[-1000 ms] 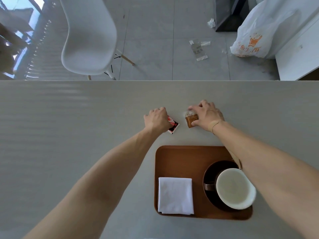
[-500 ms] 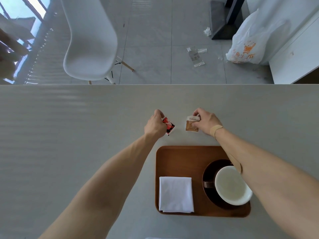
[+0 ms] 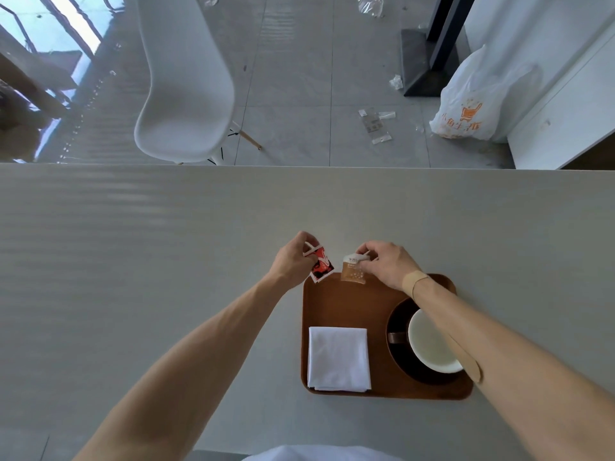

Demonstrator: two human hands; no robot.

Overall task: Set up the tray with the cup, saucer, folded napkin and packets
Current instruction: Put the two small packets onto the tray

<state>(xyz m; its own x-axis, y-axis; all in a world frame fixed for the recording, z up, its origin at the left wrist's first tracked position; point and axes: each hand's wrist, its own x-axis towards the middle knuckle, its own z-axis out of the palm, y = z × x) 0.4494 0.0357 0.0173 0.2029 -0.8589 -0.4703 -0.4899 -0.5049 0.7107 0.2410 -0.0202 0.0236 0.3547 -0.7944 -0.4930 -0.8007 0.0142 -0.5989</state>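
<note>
A brown wooden tray lies on the grey table. On its left part rests a folded white napkin. At the right a white cup stands on a dark saucer, partly hidden by my right forearm. My left hand pinches a red, black and white packet over the tray's far left corner. My right hand holds a brown and white packet by its top, hanging over the tray's far edge.
The grey table ends at a far edge beyond my hands. Behind it a white chair stands on the tiled floor. A white plastic bag and scraps of wrapper lie at the back right.
Both hands have lifted their packets off the table and brought them toward me, from beyond the tray to above its far edge.
</note>
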